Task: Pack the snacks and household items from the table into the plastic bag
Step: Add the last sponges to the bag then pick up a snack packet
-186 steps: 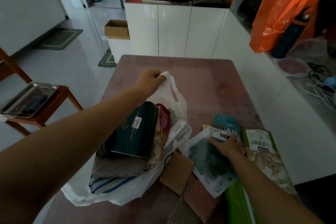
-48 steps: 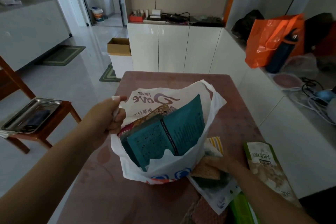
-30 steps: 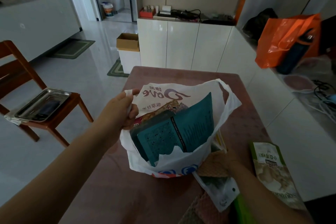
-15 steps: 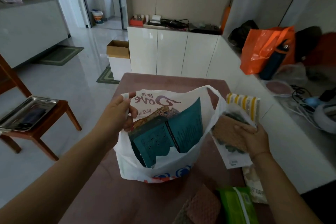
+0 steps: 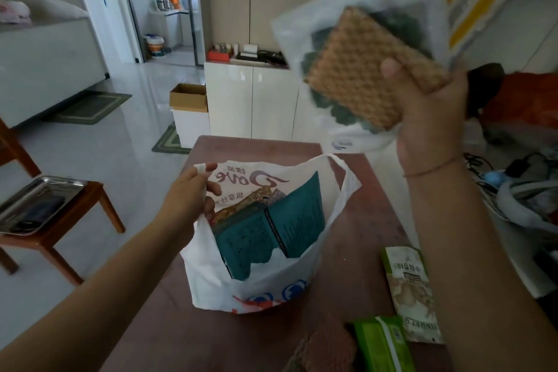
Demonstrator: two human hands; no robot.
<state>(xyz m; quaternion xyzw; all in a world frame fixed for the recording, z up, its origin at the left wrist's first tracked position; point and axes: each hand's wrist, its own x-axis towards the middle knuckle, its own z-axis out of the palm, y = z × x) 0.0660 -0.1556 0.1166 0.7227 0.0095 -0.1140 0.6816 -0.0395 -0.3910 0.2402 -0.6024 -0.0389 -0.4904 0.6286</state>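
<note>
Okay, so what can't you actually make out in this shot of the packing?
- Head view: lower contents of the plastic bag, hidden by its white wall and the teal box.
- Clear packet in the right hand: motion-blurred, top cut off by the frame edge.
- Green packet: cut off at the bottom edge.

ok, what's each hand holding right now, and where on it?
Left hand grips the plastic bag by its left handle. Right hand pinches the waffle cloth and clear packet together at their lower corner.
</note>
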